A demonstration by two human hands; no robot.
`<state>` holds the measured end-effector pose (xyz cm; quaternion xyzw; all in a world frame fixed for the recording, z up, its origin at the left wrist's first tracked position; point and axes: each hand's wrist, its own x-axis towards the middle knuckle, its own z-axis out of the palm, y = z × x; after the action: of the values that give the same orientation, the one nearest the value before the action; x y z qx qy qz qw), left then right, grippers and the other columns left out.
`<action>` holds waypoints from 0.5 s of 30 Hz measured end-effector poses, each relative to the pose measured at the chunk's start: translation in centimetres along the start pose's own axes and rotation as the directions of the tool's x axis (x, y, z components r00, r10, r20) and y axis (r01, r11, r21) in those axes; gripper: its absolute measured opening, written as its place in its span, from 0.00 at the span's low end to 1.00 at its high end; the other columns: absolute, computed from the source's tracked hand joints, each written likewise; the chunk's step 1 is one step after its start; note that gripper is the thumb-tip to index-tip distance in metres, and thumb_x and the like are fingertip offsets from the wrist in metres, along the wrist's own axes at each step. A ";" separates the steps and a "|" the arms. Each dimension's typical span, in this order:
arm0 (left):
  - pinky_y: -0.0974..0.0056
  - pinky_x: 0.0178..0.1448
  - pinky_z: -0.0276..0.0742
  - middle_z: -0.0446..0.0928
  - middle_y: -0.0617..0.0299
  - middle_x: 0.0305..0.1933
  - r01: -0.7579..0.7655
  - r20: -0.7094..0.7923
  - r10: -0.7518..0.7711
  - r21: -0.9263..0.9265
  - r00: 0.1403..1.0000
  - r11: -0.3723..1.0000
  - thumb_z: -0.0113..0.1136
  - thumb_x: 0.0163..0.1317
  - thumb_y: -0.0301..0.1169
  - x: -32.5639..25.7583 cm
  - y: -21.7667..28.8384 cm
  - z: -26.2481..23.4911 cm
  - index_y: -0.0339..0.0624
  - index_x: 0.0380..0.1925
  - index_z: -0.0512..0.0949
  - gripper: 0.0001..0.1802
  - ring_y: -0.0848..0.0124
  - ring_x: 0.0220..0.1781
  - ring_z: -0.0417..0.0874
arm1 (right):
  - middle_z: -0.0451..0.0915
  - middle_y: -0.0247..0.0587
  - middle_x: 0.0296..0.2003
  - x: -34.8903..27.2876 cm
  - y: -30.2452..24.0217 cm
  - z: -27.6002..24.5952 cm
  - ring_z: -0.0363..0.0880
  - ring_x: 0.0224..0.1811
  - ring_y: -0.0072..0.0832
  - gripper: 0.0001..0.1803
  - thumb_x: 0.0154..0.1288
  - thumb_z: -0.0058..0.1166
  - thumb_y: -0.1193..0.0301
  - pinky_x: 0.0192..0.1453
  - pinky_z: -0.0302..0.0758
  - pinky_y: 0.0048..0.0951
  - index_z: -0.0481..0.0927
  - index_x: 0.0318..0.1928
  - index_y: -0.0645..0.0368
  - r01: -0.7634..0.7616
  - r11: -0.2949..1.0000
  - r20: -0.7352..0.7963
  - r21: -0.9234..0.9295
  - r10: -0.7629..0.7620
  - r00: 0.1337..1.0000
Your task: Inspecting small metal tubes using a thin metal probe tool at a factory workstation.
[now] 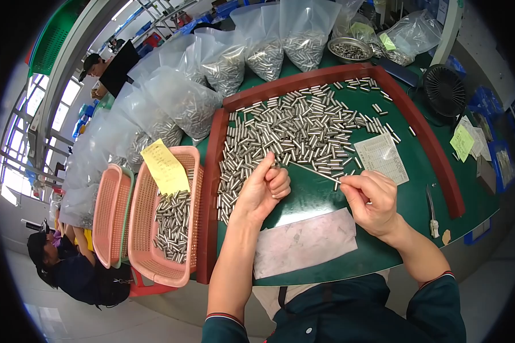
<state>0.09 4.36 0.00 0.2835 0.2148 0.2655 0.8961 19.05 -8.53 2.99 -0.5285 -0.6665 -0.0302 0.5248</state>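
Observation:
A thin metal rod [315, 172] is pinched between the thumb and fingers of my right hand [375, 200], its free end pointing left toward my other hand. My left hand [262, 187] is closed with the thumb raised; its curled fingers hide what they hold, if anything. Around and beyond both hands spreads a large heap of short metal pins [292, 126] on the green tabletop [303, 200]. In front of me lies a stained pale cloth [305, 243]. A printed paper sheet [381, 158] rests just beyond my right hand.
A dark red raised frame [429, 131] borders the pins. To the left stand a pink basket [136, 228] with pins and a yellow note [166, 166], and another pink basket [106, 217]. Behind are several bags of pins [223, 66]. A fan [444, 90] and a knife [432, 211] lie right.

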 end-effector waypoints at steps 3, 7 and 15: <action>0.74 0.19 0.50 0.53 0.72 0.12 0.070 0.049 -0.063 -0.158 0.997 0.985 0.41 0.69 0.44 0.1 -0.4 0.0 0.51 0.10 0.57 0.26 0.80 0.15 0.51 | 0.70 0.36 0.14 -0.2 0.0 0.2 0.68 0.13 0.29 0.07 0.44 0.61 0.81 0.18 0.61 0.28 0.77 0.26 0.62 0.008 1.000 0.019 0.011 -0.009 1.000; 0.74 0.19 0.50 0.53 0.72 0.11 0.123 0.044 -0.117 -0.192 0.992 0.974 0.42 0.69 0.43 0.1 -0.6 0.3 0.52 0.08 0.56 0.27 0.79 0.14 0.51 | 0.71 0.36 0.14 -0.2 -0.1 0.3 0.68 0.14 0.30 0.07 0.45 0.61 0.81 0.19 0.62 0.28 0.77 0.26 0.62 -0.005 1.000 0.047 0.003 0.005 0.999; 0.73 0.20 0.51 0.53 0.71 0.11 0.177 0.102 -0.156 -0.250 0.982 0.952 0.42 0.69 0.42 0.2 -0.9 0.3 0.52 0.08 0.57 0.27 0.79 0.14 0.51 | 0.71 0.36 0.15 -0.3 0.0 0.5 0.69 0.14 0.31 0.06 0.45 0.62 0.80 0.19 0.63 0.28 0.78 0.26 0.62 -0.017 1.000 0.051 0.016 0.016 0.999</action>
<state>0.78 3.71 -0.38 0.1559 0.1652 0.2029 0.9525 18.62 -8.40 2.57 -0.5302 -0.6756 -0.0070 0.5123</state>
